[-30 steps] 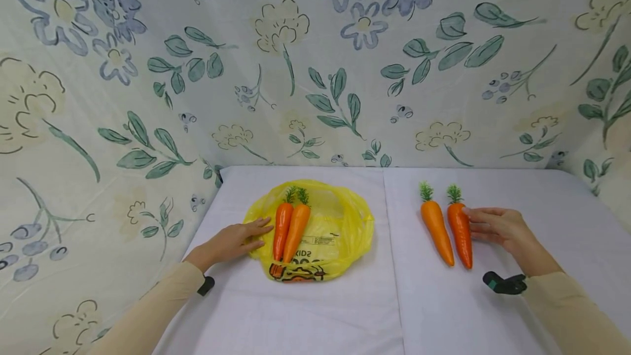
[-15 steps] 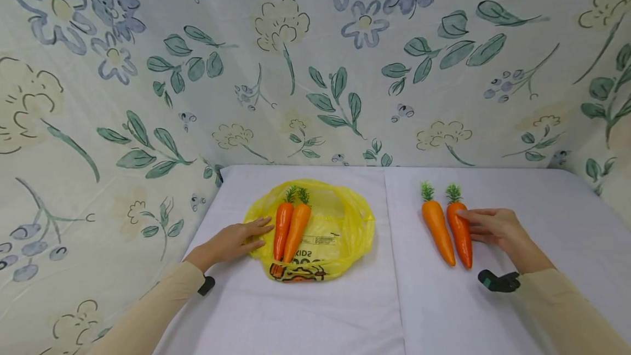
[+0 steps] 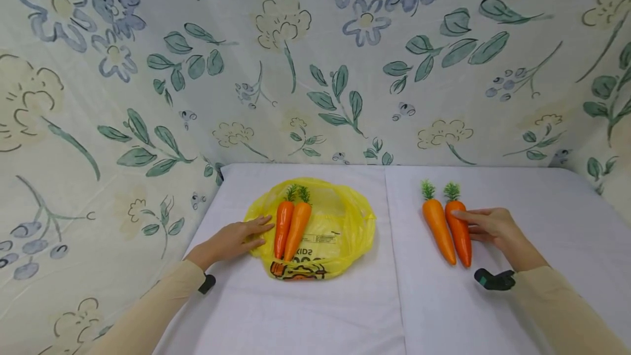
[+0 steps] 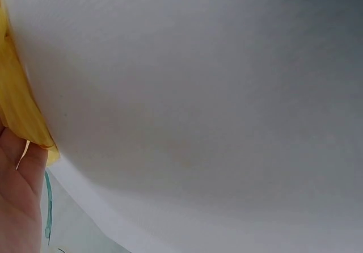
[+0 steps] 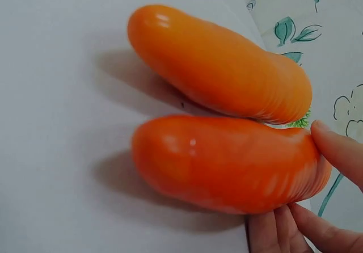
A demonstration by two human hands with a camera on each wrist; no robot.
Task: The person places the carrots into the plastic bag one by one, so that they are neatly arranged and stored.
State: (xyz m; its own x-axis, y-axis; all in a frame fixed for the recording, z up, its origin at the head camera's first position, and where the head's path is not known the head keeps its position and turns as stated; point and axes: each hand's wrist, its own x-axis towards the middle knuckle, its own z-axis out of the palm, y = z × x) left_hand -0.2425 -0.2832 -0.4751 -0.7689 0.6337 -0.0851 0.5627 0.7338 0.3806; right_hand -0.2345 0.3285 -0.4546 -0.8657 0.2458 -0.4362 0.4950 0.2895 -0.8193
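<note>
In the head view my left hand rests with fingers outstretched on the left rim of a yellow plastic bag, which lies spread on the table. Inside the bag lie two toy carrots side by side, a redder one and a more orange one. To the right, my right hand holds a red-orange carrot near its leafy end, fingers at its top and right side. Close on its left lies a lighter orange carrot. The right wrist view shows the held carrot between the fingers.
A white cloth covers the table, with a crease running front to back between the bag and the right-hand carrots. Behind and to the left hangs a floral curtain.
My right hand has shifted slightly left, bringing the red-orange carrot a little closer to the lighter one. The left hand and the bag stay put.
</note>
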